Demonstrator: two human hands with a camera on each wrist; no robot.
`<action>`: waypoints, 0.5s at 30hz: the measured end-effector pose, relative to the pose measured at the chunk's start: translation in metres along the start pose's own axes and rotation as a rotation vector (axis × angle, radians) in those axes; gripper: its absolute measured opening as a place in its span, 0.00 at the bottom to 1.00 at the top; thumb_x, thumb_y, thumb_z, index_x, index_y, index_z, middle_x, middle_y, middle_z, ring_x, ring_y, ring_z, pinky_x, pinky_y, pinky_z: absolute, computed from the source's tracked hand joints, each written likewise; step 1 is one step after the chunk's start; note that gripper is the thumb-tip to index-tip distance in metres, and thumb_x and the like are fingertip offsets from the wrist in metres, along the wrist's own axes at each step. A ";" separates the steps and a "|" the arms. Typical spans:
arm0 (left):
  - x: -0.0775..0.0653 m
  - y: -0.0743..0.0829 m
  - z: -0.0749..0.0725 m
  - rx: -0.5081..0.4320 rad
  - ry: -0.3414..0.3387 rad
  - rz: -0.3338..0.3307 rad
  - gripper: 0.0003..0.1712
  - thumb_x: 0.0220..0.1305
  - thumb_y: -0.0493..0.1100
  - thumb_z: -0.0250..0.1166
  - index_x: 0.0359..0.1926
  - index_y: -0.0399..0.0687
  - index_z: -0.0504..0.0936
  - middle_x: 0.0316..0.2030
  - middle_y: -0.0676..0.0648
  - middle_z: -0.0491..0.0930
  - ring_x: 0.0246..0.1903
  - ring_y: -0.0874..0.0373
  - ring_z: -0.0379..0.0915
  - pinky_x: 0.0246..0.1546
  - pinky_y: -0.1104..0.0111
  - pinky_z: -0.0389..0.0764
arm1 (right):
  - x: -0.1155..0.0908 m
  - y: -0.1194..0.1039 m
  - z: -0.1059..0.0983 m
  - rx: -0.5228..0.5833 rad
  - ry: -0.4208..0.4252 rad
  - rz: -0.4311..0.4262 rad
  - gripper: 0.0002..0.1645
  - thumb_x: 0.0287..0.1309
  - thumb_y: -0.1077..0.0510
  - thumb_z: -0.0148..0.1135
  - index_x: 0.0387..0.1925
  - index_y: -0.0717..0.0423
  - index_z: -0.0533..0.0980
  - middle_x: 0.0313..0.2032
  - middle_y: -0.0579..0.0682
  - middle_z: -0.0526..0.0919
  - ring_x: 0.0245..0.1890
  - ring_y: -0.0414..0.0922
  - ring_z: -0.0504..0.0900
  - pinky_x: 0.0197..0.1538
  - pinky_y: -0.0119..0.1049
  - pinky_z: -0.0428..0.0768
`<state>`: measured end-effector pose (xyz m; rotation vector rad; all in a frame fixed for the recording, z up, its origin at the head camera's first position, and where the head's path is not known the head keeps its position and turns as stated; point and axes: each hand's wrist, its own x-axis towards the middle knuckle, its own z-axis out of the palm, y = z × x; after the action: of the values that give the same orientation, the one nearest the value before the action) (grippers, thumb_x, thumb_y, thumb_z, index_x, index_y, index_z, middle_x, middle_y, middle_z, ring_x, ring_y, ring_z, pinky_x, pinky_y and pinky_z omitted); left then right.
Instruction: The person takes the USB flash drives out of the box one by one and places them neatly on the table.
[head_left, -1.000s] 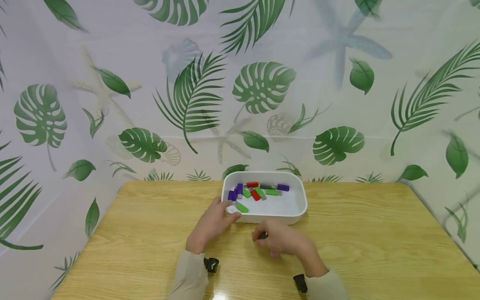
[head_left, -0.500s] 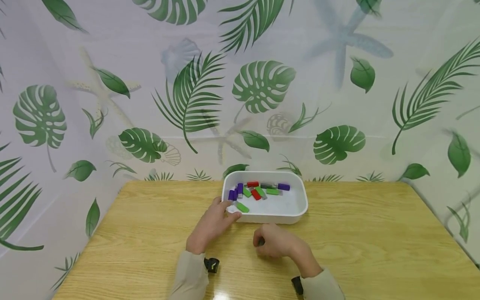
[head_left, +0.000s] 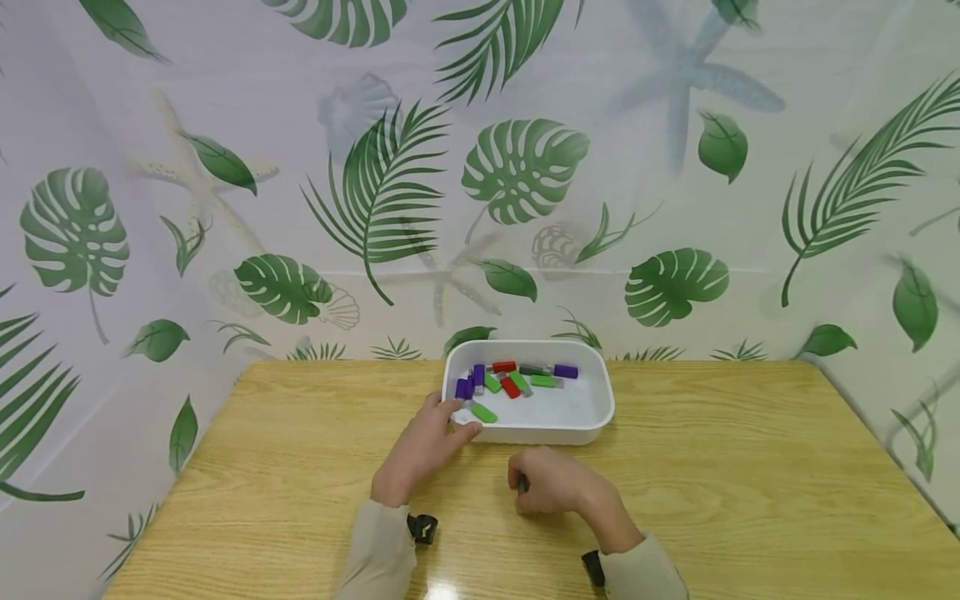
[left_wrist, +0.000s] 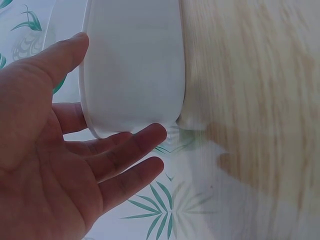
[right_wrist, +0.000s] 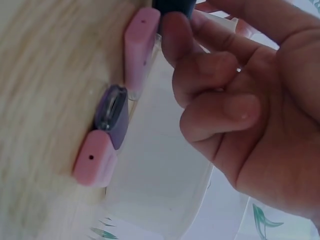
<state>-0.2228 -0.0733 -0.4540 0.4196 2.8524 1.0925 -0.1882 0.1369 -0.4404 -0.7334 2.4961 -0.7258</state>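
Several USB sticks in purple, red, green and grey lie in a white plastic bin [head_left: 558, 435], among them a green USB stick [head_left: 483, 412] near the front left. My left hand [head_left: 420, 446] holds the bin's front left corner; its thumb meets the rim, and the index finger reaches over it. In front of the bin, my right hand [head_left: 555, 481] pinches a dark USB stick [head_left: 522, 483], mostly hidden by the fingers. The right wrist view shows a pink USB stick [right_wrist: 140, 50], a dark purple one [right_wrist: 114, 112] and another pink stick [right_wrist: 95, 159] on the table beside this hand.
The bin stands at the back of the wooden table [head_left: 750, 467], close to a leaf-printed cloth backdrop [head_left: 525, 300]. Both forearms wear light sleeves, with a black wrist camera [head_left: 423, 529] by the left cuff.
The right hand has moved slightly, and its fingers have turned around the dark stick. A pink stick that showed below that hand is now hidden in the head view. The left hand stays put.
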 end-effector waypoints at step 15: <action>-0.001 0.001 0.001 0.002 0.004 -0.001 0.32 0.63 0.59 0.60 0.58 0.40 0.74 0.61 0.37 0.64 0.54 0.48 0.68 0.56 0.54 0.70 | -0.002 0.002 0.000 -0.002 -0.065 0.088 0.16 0.41 0.65 0.70 0.32 0.51 0.74 0.28 0.46 0.75 0.26 0.41 0.69 0.29 0.34 0.68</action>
<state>-0.2217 -0.0726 -0.4541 0.4170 2.8571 1.0917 -0.1875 0.1394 -0.4406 -0.6335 2.4530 -0.6582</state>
